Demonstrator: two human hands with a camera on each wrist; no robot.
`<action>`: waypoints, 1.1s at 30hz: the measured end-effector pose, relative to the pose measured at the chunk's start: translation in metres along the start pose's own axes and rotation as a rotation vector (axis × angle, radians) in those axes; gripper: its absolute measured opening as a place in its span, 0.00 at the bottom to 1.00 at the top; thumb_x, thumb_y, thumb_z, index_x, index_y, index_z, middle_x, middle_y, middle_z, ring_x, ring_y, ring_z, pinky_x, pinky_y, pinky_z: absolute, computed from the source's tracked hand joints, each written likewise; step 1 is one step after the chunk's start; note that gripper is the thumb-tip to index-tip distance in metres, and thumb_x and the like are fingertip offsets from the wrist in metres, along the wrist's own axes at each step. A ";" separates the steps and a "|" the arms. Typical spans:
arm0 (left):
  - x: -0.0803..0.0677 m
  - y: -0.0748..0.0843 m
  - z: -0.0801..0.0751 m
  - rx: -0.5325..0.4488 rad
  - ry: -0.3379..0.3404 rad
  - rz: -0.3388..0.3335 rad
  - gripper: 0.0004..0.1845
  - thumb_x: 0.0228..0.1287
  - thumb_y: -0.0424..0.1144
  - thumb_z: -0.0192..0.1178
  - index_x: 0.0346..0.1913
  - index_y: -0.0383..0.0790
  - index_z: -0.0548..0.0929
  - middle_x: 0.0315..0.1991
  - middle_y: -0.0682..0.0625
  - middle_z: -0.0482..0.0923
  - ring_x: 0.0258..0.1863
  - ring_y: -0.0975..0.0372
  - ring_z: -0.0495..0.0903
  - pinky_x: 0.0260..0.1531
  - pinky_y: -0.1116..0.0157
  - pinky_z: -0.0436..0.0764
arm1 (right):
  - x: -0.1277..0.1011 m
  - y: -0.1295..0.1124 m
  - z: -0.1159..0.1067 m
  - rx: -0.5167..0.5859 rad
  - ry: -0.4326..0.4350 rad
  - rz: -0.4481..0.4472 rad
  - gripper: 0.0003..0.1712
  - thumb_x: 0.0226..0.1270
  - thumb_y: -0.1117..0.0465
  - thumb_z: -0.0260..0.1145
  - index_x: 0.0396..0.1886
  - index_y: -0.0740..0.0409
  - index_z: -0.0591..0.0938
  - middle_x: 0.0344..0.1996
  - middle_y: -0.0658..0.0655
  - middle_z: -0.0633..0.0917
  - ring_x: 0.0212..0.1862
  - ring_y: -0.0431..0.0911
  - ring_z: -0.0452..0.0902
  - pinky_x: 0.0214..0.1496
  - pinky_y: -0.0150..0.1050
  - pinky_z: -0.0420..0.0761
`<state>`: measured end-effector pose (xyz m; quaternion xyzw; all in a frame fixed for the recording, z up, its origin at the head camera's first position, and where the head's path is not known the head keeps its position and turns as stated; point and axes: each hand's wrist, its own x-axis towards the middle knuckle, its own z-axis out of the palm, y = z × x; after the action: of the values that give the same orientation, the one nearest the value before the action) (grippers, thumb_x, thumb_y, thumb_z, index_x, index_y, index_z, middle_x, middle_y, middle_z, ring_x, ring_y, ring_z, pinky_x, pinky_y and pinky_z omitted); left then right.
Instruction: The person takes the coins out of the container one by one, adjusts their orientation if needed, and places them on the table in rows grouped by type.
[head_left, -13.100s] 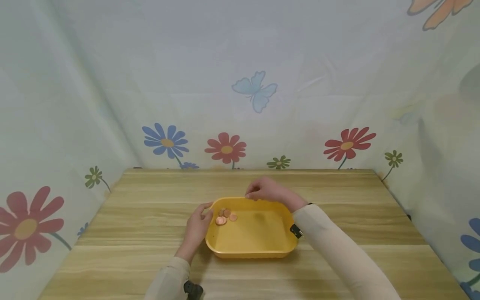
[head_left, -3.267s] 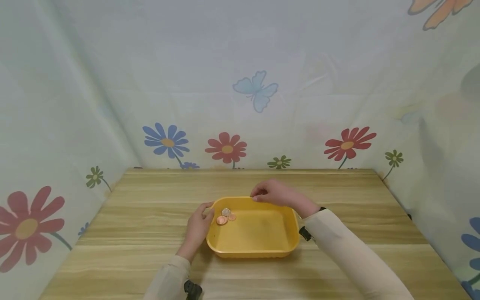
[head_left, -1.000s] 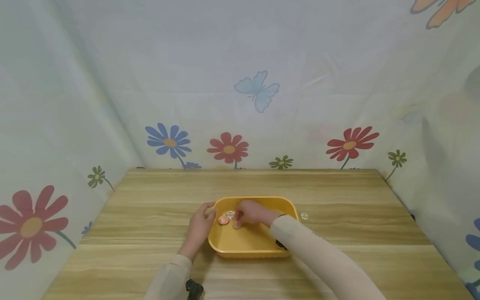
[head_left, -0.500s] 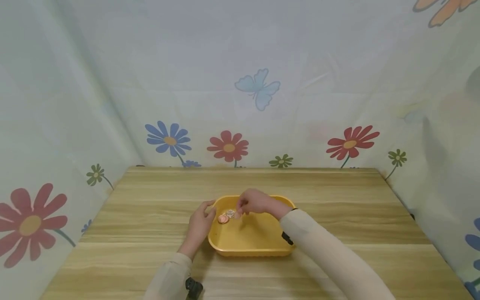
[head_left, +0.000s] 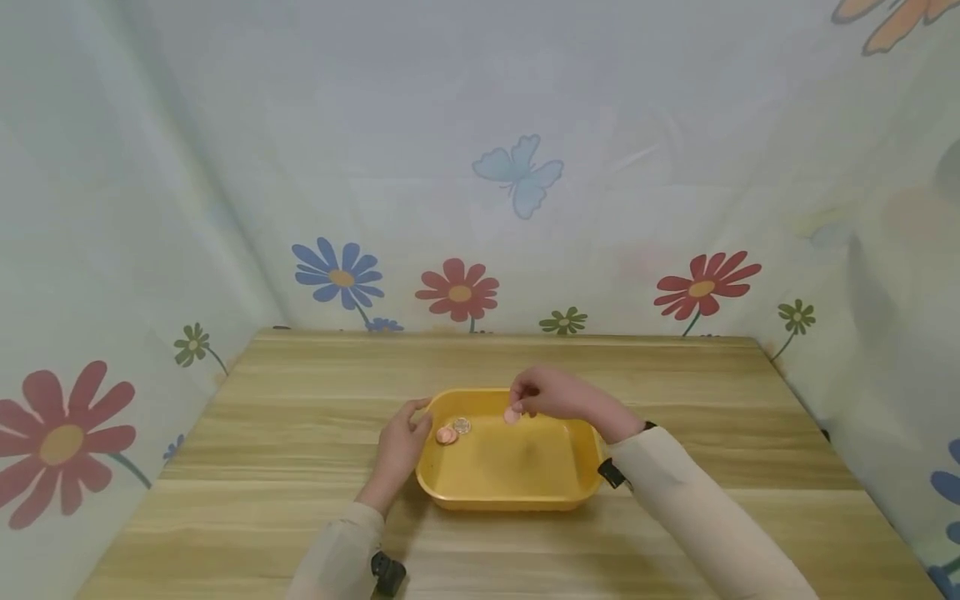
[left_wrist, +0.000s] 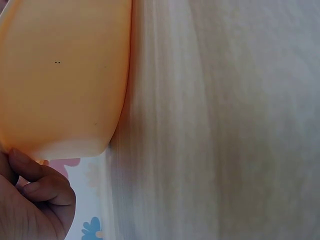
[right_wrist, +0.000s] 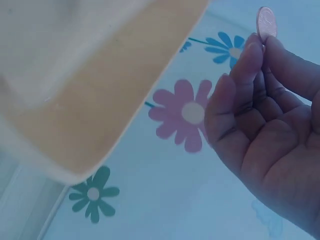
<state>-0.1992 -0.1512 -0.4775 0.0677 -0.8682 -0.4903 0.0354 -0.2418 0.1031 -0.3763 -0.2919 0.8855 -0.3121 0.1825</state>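
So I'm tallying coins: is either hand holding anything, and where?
The right hand pinches a copper coin by its edge at the fingertips. The left hand holds the yellow tray at its rim corner.

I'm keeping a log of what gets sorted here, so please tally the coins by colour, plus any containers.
Copper coins: 2, one pinched in the right hand as copper coin, one lying in the yellow tray as tray copper coin
Silver coins: 1, silver coin in the tray
Yellow trays: 1, held by the left hand
Total: 4 things
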 end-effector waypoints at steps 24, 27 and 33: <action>0.001 0.000 0.000 -0.003 -0.007 -0.002 0.21 0.77 0.38 0.53 0.67 0.36 0.77 0.33 0.36 0.84 0.24 0.62 0.75 0.24 0.68 0.75 | -0.085 0.063 -0.009 0.047 0.138 0.102 0.05 0.71 0.67 0.64 0.33 0.65 0.82 0.26 0.57 0.82 0.30 0.43 0.73 0.32 0.32 0.74; 0.000 0.000 -0.001 -0.008 -0.010 -0.006 0.21 0.77 0.38 0.53 0.68 0.36 0.76 0.32 0.36 0.83 0.23 0.62 0.74 0.24 0.68 0.74 | -0.095 0.073 -0.008 0.071 0.150 0.121 0.05 0.72 0.68 0.63 0.35 0.66 0.82 0.27 0.57 0.82 0.30 0.44 0.73 0.31 0.32 0.74; 0.000 0.000 0.000 -0.010 -0.007 -0.012 0.21 0.77 0.38 0.53 0.67 0.36 0.77 0.32 0.36 0.83 0.23 0.63 0.73 0.24 0.68 0.74 | -0.112 0.098 -0.004 0.127 0.180 0.150 0.04 0.70 0.70 0.63 0.35 0.68 0.80 0.27 0.54 0.80 0.30 0.42 0.71 0.31 0.31 0.74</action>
<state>-0.1992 -0.1513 -0.4771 0.0710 -0.8655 -0.4949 0.0300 -0.1979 0.2374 -0.4224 -0.1836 0.8960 -0.3781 0.1433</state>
